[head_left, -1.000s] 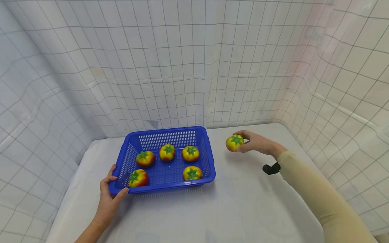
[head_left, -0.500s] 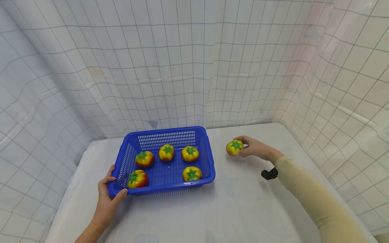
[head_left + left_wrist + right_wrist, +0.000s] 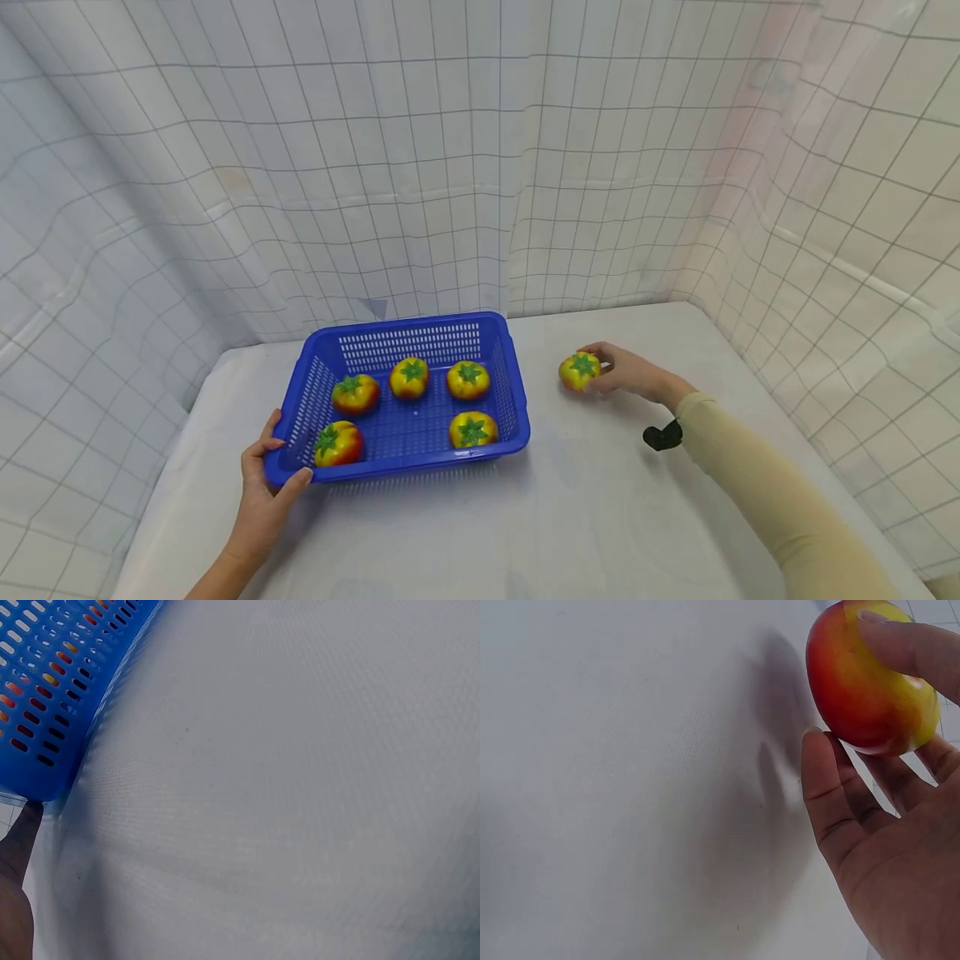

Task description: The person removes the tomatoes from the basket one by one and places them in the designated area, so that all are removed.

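The right hand [image 3: 632, 372] is pinching a red-and-yellow fruit [image 3: 578, 372] between thumb and fingers, holding it right of the blue basket [image 3: 405, 464]. The left hand [image 3: 260, 502] is gripping the basket's near left corner, while five similar fruits [image 3: 409, 379] are lying inside.

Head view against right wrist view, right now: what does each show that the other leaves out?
Only the head view: the blue basket with five fruits in it, the left hand gripping its corner, and the beige sleeve.

Only the right wrist view: the palm side of the right hand.

Both: that hand holding a single fruit, the white table and some lined cloth.
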Tool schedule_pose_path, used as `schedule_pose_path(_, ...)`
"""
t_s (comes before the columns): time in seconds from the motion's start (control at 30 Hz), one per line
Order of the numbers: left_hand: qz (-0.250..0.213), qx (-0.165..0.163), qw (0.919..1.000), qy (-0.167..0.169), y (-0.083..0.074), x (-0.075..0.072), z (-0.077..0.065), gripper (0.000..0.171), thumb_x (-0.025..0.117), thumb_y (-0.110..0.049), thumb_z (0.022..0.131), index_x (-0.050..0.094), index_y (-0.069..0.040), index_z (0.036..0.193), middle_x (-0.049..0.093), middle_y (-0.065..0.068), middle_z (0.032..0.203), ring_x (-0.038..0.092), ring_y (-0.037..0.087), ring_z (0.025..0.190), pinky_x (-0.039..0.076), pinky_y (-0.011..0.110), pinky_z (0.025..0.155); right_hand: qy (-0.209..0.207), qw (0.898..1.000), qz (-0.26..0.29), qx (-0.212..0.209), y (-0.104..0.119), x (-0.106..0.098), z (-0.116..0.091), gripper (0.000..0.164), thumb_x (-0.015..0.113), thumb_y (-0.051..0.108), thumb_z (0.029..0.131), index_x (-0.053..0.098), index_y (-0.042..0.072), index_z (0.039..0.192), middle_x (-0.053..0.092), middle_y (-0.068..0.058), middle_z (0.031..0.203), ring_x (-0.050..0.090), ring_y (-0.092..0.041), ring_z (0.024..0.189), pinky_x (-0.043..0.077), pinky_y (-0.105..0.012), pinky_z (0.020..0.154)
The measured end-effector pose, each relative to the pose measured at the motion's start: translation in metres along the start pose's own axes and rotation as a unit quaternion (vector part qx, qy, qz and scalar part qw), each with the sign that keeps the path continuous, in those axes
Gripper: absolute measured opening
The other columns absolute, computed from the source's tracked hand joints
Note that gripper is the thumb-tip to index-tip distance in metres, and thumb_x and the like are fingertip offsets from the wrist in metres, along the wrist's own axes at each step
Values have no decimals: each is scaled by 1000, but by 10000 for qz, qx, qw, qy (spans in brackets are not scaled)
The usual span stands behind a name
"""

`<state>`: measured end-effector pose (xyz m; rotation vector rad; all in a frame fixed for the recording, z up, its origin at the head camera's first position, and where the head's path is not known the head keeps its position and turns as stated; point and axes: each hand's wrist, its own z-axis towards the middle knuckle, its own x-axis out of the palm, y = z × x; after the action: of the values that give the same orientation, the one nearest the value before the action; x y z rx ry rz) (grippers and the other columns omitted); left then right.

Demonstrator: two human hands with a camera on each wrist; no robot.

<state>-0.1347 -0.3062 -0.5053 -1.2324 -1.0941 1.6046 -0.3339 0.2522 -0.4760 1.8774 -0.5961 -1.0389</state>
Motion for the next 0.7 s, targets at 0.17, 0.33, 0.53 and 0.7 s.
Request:
schedule_pose_path(0.17, 71, -32, 10000, -17, 1, 0, 0, 55, 60, -12, 103, 20, -27, 138, 1, -16, 170, 1, 32, 156, 33, 5, 97, -7, 10000, 1, 75, -4, 1, 1, 71, 79, 23, 88, 42, 12, 148, 37, -19, 153, 50, -31, 124, 51, -39, 92)
schedule_pose_path(0.33, -22, 0, 10000, 0, 1, 1, 0, 56, 60, -10, 102, 20, -25, 138, 1, -13, 171, 0, 33, 156, 34, 6, 98, -45, 9999, 89, 98, -6, 2, 2, 71, 80, 22, 88, 43, 11, 148, 37, -19, 153, 50, -32, 123, 51, -40, 92)
schedule_pose_path(0.53, -18, -74, 10000, -5, 0, 1, 0, 56, 61, -11, 102, 20, -27, 137, 1, -15, 171, 1, 33, 156, 34, 5, 98, -71, 9999, 101, 86, -9, 3, 3, 71, 80, 22, 87, 43, 11, 147, 39, -19, 152, 51, -32, 120, 52, -39, 91)
schedule_pose_path(0.7, -112, -27, 9999, 12, 0, 1, 0, 55, 60, -10, 102, 21, -27, 137, 2, -14, 171, 1, 33, 155, 34, 4, 96, -73, 9998, 176, 32, -12, 3, 6, 70, 81, 21, 87, 44, 11, 146, 41, -19, 149, 51, -31, 118, 52, -38, 89)
